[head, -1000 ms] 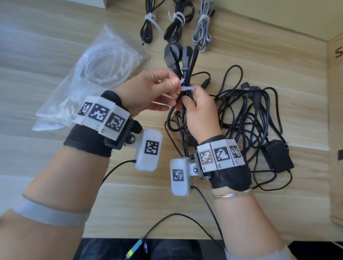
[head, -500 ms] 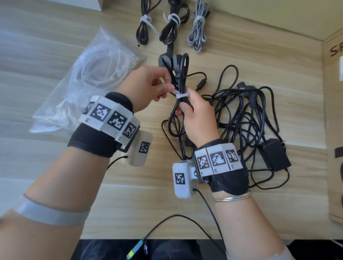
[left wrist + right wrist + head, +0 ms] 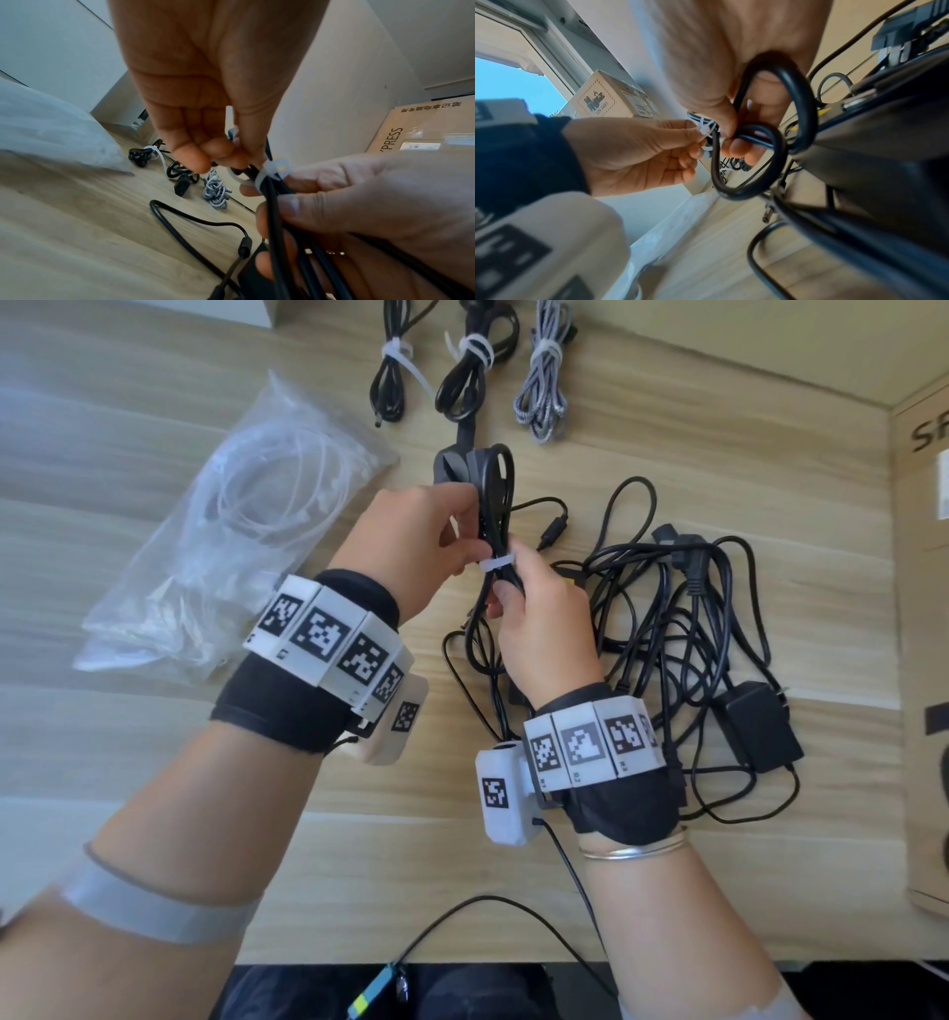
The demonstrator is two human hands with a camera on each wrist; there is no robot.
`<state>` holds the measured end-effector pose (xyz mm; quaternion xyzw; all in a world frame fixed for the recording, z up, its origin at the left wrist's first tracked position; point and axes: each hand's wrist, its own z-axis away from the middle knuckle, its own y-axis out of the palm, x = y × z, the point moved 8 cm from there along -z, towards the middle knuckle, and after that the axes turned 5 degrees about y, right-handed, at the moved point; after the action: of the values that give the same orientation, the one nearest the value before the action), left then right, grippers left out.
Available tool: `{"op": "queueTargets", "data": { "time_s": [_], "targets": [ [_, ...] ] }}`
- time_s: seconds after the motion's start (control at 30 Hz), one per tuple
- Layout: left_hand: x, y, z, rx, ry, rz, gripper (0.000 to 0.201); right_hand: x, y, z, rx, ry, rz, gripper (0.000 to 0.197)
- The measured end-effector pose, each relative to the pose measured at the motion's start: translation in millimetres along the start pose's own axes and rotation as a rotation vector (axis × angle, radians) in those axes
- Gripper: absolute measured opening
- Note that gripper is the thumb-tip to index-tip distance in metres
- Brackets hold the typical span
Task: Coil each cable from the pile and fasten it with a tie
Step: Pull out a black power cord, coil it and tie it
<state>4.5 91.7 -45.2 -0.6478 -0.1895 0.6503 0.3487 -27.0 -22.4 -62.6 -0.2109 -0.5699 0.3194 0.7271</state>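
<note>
A coiled black cable [image 3: 497, 505] is held upright above the wooden table [image 3: 667, 469]. A white tie [image 3: 496, 563] is wrapped round its middle. My right hand [image 3: 518, 593] grips the coil just below the tie, thumb and fingers curled round the strands [image 3: 272, 203]. My left hand [image 3: 462, 541] pinches the tie's free end [image 3: 232, 174] beside the cable; its locking head [image 3: 279, 165] shows in the left wrist view, and the tie [image 3: 706, 127] also shows in the right wrist view. A tangled pile of black cables [image 3: 683, 618] lies right of my hands.
Three tied bundles lie at the back: two black [image 3: 393, 377] [image 3: 470, 372] and one grey braided [image 3: 544, 387]. A clear bag of ties [image 3: 226, 526] sits left. A black power adapter [image 3: 760, 726] lies in the pile. A cardboard box [image 3: 924, 608] stands at right.
The coil and both hands have shifted slightly toward the back of the table. The tie has gone from loosely crossing the coil to wrapped round it, with the left hand pinching its end.
</note>
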Motion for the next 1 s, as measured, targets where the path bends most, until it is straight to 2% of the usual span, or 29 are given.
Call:
{"op": "queueTargets", "data": {
  "time_s": [0.23,0.5,0.57,0.63,0.73,0.83,0.9,1.0],
  "targets": [
    [5,1,-1,0.037,-0.049,0.086,0.03,-1,0,-3,0.008,-0.003,-0.011,0.042],
    [-3,5,-1,0.014,0.006,0.052,0.017,1,-3,0,-0.013,-0.008,-0.007,0.039],
    [-6,7,-3,0.003,0.019,0.045,0.022,4,-3,-1,-0.016,-0.027,-0.011,0.034],
    [-3,10,-5,0.022,-0.011,0.099,0.03,1,-1,-1,-0.007,-0.006,-0.022,0.03],
    [4,17,-3,0.071,-0.055,0.201,0.025,-7,2,-4,-0.005,0.058,-0.07,0.034],
    [7,17,1,0.005,-0.058,0.269,0.015,-10,0,-4,-0.006,0.089,-0.108,0.033],
    [12,11,0,-0.072,-0.078,0.273,0.022,-7,-1,-3,0.003,0.088,-0.141,0.031],
    [14,8,-2,-0.084,-0.11,0.361,0.013,-10,1,-3,0.003,0.115,-0.208,0.031]
  ]
}}
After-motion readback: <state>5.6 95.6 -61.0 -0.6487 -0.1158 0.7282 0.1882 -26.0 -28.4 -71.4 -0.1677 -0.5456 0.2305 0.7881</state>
